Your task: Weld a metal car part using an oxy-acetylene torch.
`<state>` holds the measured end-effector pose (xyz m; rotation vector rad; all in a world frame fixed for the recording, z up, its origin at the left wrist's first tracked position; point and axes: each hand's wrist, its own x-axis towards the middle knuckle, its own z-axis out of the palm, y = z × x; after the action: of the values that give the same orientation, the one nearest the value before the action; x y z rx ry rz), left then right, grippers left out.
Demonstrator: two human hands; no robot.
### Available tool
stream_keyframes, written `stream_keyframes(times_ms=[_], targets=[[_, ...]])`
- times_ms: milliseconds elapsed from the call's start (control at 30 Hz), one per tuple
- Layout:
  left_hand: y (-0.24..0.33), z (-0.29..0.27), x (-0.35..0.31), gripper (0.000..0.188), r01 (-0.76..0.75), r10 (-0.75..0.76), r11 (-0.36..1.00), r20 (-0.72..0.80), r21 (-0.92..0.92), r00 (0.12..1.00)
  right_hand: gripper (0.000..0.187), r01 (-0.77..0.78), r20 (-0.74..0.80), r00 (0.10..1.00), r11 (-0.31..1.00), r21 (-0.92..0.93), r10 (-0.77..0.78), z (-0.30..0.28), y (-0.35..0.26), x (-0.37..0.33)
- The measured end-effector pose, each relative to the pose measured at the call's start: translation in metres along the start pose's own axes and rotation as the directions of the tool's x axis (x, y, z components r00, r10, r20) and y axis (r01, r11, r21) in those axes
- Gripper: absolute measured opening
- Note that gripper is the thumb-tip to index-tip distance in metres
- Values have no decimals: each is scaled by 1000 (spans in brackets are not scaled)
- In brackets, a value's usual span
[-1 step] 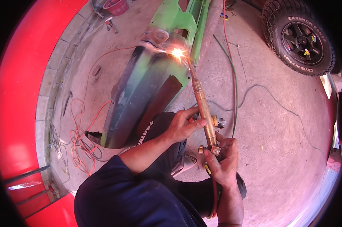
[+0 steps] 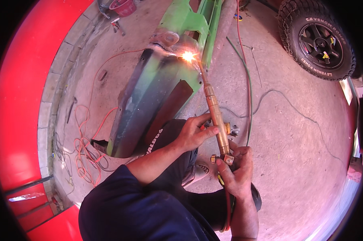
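A brass gas torch (image 2: 216, 116) slants up and away from me, its thin nozzle ending in a bright flame (image 2: 188, 56). The flame plays on a scorched band of a green metal vehicle panel (image 2: 149, 92), near where its lower section meets the upper one. My left hand (image 2: 195, 133) is closed round the torch's barrel, thumb on top and the other fingers partly hidden behind it. Lower down, my right hand (image 2: 238, 170) grips the torch at its valve end, with the thumb near a ribbed brass knob (image 2: 213, 159). Hoses (image 2: 228, 211) run down from there past my right forearm.
A black off-road tyre on a wheel (image 2: 319, 50) lies at the far right. Red and green hoses (image 2: 250, 100) and a grey cable (image 2: 288, 100) cross the concrete floor. Tangled orange cord (image 2: 83, 156) lies left of the panel. A red bucket (image 2: 123, 7) stands at the far left.
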<state>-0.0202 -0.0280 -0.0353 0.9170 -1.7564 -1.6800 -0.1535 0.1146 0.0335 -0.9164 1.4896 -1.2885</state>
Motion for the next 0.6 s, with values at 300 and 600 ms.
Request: stream_keyframes(times_ms=[300,600], targets=[[3,-1,0,46,0,0,1000,2,6,1000,36,0,7,1000,999,-34,1,0,0,1],[5,0,0,45,-15,15,999,1,-33,1000,36,-4,10,1000,999,-32,4,0,-1,2]])
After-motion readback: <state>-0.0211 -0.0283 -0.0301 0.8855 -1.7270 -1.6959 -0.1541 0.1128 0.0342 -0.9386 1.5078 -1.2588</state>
